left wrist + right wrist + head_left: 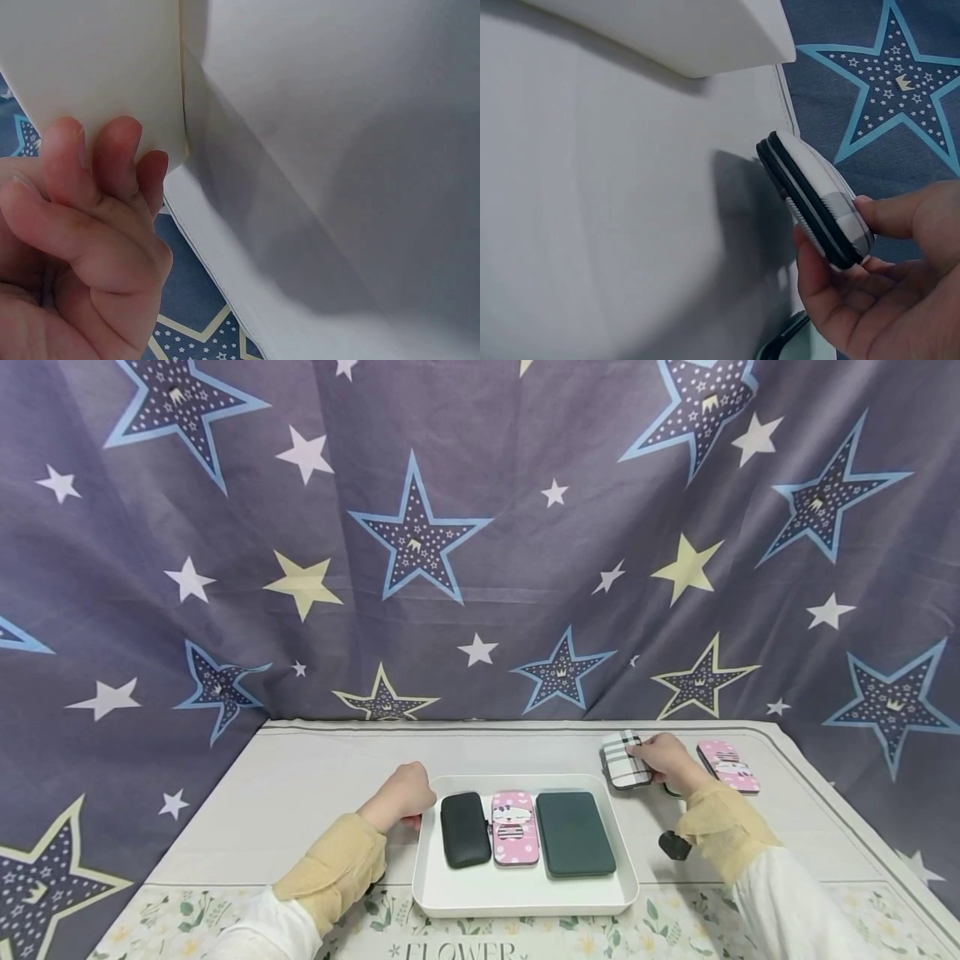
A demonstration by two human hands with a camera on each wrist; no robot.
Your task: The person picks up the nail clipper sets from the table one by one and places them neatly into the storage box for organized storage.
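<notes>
- White tray [480,895]: set at 6 o'clock, near edge laid over floral strip [663,914]; presumably kept within easy reach of both hands.
- Inside, all laid flat: dark green case [575,835] at 3 o'clock, pink case [515,847] mid-tray, black case [465,831] at 9. Placed side by side, likely to avoid stacking.
- Left hand [402,792]: at tray's 10 o'clock, fingers curled, tray held at its wall; probably being steadied against sliding. Thumb seat can't be told.
- Dark-rimmed item [780,339]: partly hidden by right hand; kind can't be told.
- Plaid case [625,762]: outside tray at its 2 o'clock, tilted, seemingly raised. Pinched across its thickness by right hand [667,757], thumb and fingers parted only by the case; slim shape likely suits that. Separated from tray contents by tray wall.
- Second pink case [727,767]: at plaid case's 3 o'clock, flat on table [337,768]; partly screened by right hand and wrist.
- Star-print curtain [480,460]: hung at 12 o'clock, table bounded by it.
</notes>
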